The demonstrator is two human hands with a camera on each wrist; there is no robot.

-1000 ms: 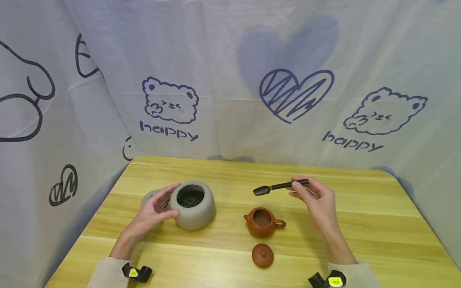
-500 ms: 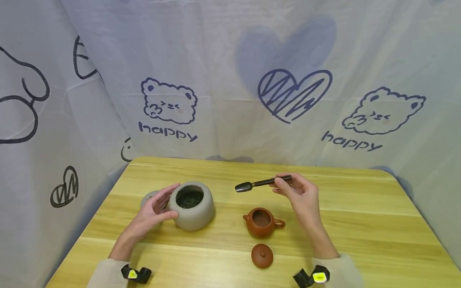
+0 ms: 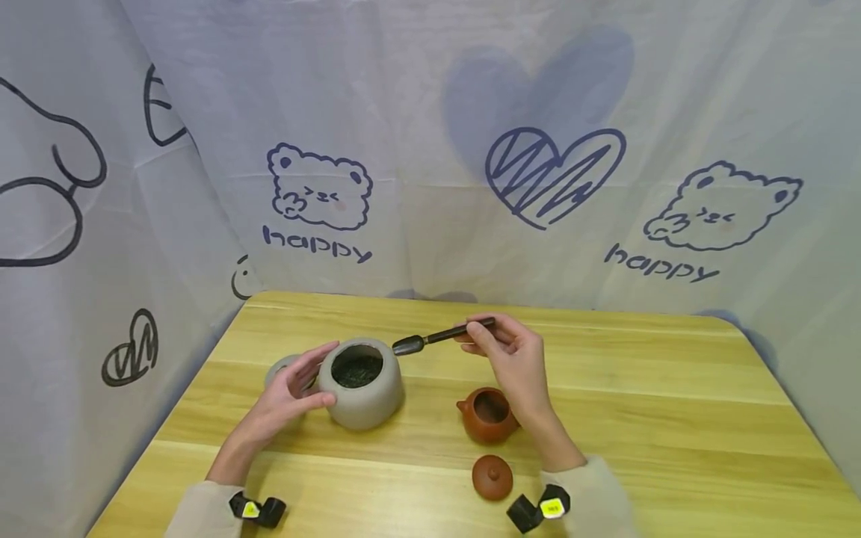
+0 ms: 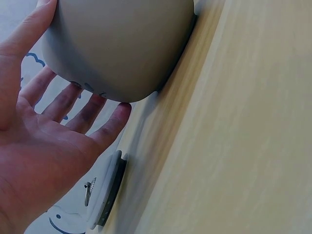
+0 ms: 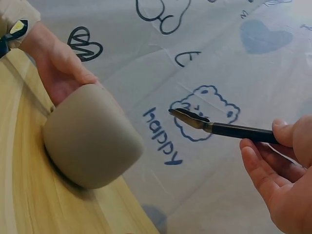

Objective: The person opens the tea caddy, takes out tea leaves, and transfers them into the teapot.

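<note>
A round grey jar (image 3: 366,403) with dark loose tea leaves (image 3: 356,370) inside stands on the table at left. My left hand (image 3: 285,392) grips its left side, thumb toward the front and fingertips touching the wall, as the left wrist view (image 4: 53,146) shows. Between thumb and fingers, my right hand (image 3: 514,359) pinches the dark handle of a small tea scoop (image 3: 408,344). The scoop's head is just right of the jar's mouth, above the table; its bowl looks bare in the right wrist view. A brown clay teapot (image 3: 486,422) stands uncovered, its handle hidden behind my right forearm.
The teapot's lid (image 3: 492,478) lies in front of the teapot. A grey jar lid (image 4: 107,190) with a metal ring lies behind my left hand. The wooden table (image 3: 673,418) meets a printed cloth (image 3: 430,149) along the back.
My right hand has moved left with the scoop, from right of the teapot to beside the jar's rim. My left hand and the jar have stayed in place.
</note>
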